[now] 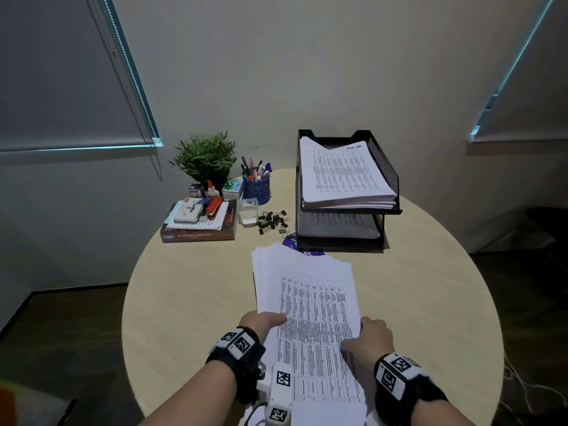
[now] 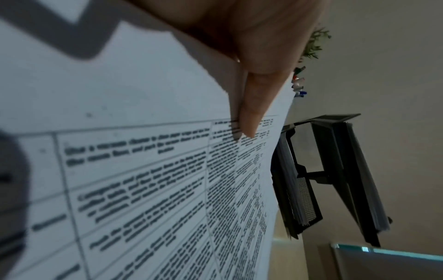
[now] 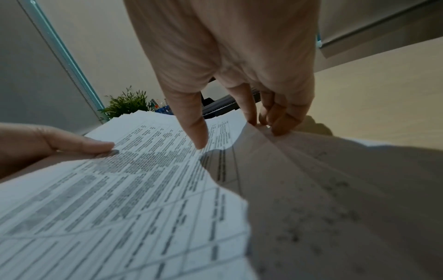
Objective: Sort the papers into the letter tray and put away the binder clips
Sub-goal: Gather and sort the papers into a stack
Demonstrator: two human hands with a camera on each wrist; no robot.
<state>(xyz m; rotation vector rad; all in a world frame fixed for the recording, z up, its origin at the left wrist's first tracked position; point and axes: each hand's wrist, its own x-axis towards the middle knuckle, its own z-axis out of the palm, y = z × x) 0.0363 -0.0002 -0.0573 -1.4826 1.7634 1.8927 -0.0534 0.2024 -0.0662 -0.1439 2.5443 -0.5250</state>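
A stack of printed papers (image 1: 310,290) with tables of text lies lengthwise in the middle of the round table (image 1: 190,302). My left hand (image 1: 270,319) grips its left edge, thumb (image 2: 249,121) flat on the top sheet. My right hand (image 1: 365,330) holds the right edge, thumb (image 3: 195,136) on top and curled fingers (image 3: 275,123) bending that edge up. The black mesh two-tier letter tray (image 1: 385,170) stands at the back right with papers in both tiers. Black binder clips (image 1: 272,219) lie loose just left of the tray.
A small clear plastic box (image 1: 248,212) sits beside the clips. Behind it are a blue pen holder (image 1: 256,187), a potted plant (image 1: 204,158) and a stack of books with a stapler and glue (image 1: 199,222). A purple item (image 1: 292,239) pokes out under the tray's front.
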